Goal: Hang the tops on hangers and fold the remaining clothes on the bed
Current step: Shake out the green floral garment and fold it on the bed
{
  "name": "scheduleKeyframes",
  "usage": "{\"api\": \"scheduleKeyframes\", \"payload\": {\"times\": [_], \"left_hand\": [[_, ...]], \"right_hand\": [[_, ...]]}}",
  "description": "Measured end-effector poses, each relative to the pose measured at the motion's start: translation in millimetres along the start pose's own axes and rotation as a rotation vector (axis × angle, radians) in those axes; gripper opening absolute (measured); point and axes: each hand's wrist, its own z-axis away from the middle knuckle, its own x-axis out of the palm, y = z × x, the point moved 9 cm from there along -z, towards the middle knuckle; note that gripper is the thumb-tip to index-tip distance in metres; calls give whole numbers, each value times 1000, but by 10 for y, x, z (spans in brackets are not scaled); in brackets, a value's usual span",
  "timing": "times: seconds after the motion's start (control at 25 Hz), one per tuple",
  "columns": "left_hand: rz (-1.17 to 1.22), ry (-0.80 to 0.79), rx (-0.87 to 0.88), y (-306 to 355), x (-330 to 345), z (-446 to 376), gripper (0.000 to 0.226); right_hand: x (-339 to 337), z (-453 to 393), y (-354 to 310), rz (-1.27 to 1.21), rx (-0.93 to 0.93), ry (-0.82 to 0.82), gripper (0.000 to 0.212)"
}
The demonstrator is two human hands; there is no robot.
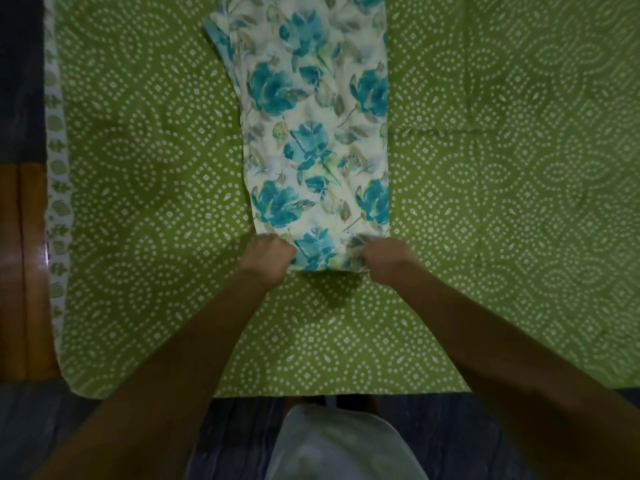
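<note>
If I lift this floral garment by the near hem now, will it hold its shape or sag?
Likely sag: the floral garment lies flat and thin on the green bedspread, with soft creases. It probably bunches easily, as it gathers where the left hand and right hand grip its near corners. It looks light, so lifting evenly should keep it straight.

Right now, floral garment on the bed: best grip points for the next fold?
Probably the two near corners of the floral garment, from the near bed edge, as now: left hand and right hand each grip one. It lies flat as a long narrow strip running away over the green bedsheet, so lifting that short hem lets it fold over lengthwise.
</note>
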Motion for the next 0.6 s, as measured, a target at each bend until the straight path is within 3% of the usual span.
{"api": "scheduleKeyframes", "payload": {"times": [0.16, 0.36, 0.44, 0.48, 0.52, 0.6], "left_hand": [[93, -312, 119, 436, 669, 416, 27], [127, -808, 354, 1034, 1389, 1093, 34], [223, -849, 338, 1037, 1228, 1076, 35], [319, -684, 308, 973, 975, 900, 33], [407, -353, 248, 817, 590, 622, 30], [416, 451, 63, 295, -332, 277, 31]], "right_hand": [[527, 433, -292, -147, -63, -202, 40], [1413, 1054, -634, -299, -74, -724, 28], [1360, 1067, -661, -266, -126, -916, 17], [1125, 929, -679, -383, -153, -865, 15], [711, 674, -657, -560, -195, -623, 15], [-380, 197, -182, -769, -103, 193, 17]]}}
